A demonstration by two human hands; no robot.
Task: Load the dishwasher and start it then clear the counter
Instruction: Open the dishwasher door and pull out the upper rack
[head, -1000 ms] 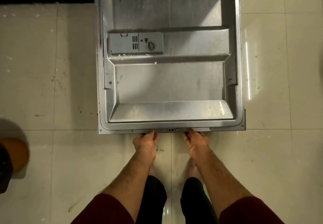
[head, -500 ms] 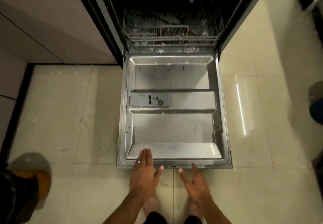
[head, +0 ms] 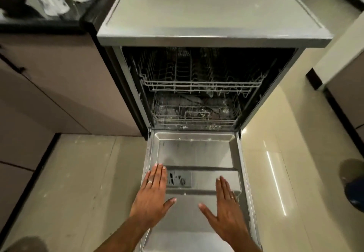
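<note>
Dishwasher (head: 197, 41): freestanding, set between a dark-topped table on its left and tiled floor on its right; flat grey top panel bare apart from a few small specks.
Door (head: 197, 153): folded fully down towards the person, steel inner face up, hinge edge at the foot of the opening.
Detergent dispenser (head: 179, 179): grey panel with a round dial, in the horizontal band across the door, towards the door's left edge.
Upper rack (head: 201, 84): white wire, inside the dark cavity; contents too dim to tell.
Lower rack (head: 196, 114): white wire, below the upper rack near the cavity front; pale shapes in it are blurred, cannot tell what they are.
Left hand (head: 151, 196): palm down over the left edge of the door, fingers straight and together, thumb spread out to the right; ring on one finger; fingertips just left of the dispenser. Grip: fingers apart from thumb, holding nothing. Cannot tell whether the palm touches the door.
Right hand (head: 226, 210): palm down over the right half of the door, fingers straight, thumb spread out to the left; ring on one finger. Grip: likewise spread flat, holding nothing; contact with the door cannot be told.
Table (head: 39, 23): dark surface at upper left, carrying blurred white items (head: 53, 2); not identifiable.
Floor (head: 78, 173): pale glossy tiles, a bright streak of reflected light to the right of the door.
</note>
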